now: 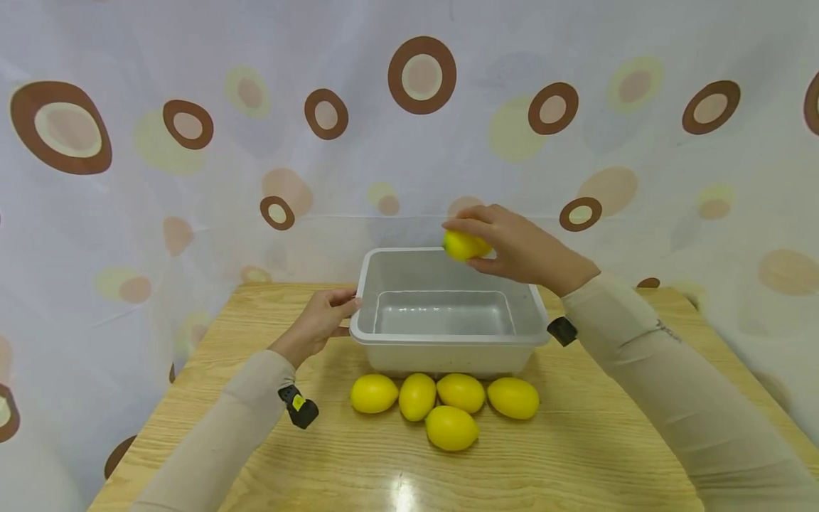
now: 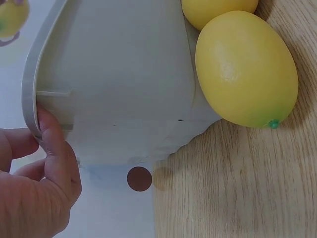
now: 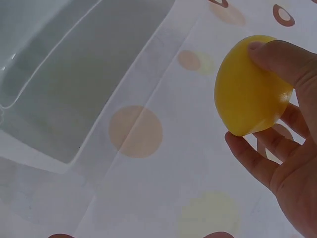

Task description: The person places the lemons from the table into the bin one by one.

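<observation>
Notably, lemon (image 3: 247, 94) pinched between thumb (image 3: 280, 58) and fingers (image 3: 252, 159) of right hand (image 1: 517, 247).

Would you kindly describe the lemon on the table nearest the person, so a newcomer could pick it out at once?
On the wooden table stands a pale grey bin, with a row of four lemons along its near side. Just in front of the row's middle lies the lemon you want, the only tabletop one out of line.
</observation>
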The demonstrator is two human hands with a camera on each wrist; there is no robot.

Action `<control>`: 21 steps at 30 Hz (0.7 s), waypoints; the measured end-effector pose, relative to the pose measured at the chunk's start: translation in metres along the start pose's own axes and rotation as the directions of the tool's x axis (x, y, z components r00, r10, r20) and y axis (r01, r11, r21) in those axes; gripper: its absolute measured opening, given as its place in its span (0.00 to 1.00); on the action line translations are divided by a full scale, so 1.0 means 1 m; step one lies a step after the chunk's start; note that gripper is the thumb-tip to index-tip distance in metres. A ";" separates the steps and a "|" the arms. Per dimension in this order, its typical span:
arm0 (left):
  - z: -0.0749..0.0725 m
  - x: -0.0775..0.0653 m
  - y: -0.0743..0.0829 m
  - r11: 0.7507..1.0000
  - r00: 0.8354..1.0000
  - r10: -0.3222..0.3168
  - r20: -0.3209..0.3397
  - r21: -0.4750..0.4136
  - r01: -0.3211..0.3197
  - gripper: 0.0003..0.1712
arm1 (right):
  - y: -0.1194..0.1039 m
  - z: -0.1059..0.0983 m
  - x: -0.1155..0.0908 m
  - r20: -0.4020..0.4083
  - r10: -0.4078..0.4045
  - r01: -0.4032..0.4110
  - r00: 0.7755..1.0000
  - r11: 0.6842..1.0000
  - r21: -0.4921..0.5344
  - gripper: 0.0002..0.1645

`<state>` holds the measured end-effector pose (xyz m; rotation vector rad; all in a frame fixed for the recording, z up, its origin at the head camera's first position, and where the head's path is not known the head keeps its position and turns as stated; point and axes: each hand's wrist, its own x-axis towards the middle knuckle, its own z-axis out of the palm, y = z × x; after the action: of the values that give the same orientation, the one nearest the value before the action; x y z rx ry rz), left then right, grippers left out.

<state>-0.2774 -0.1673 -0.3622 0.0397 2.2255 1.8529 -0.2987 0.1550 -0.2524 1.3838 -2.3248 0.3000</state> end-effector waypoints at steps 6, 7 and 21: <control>-0.002 0.001 -0.001 1.000 1.000 0.008 0.012 0.001 -0.008 0.25 | 0.007 0.009 0.008 0.148 0.114 -0.117 0.982 0.993 0.013 0.33; -0.002 0.002 -0.001 1.000 1.000 0.010 0.011 0.004 -0.010 0.25 | 0.009 0.011 0.010 0.173 0.134 -0.138 0.976 0.990 0.015 0.33; 0.001 0.005 0.001 1.000 1.000 0.007 -0.004 0.009 -0.007 0.25 | 0.033 0.046 0.018 0.321 0.252 -0.272 0.913 0.962 0.019 0.30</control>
<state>-0.2819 -0.1649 -0.3622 0.0448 2.2391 1.8484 -0.3466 0.1390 -0.2846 1.2194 -2.7981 0.2463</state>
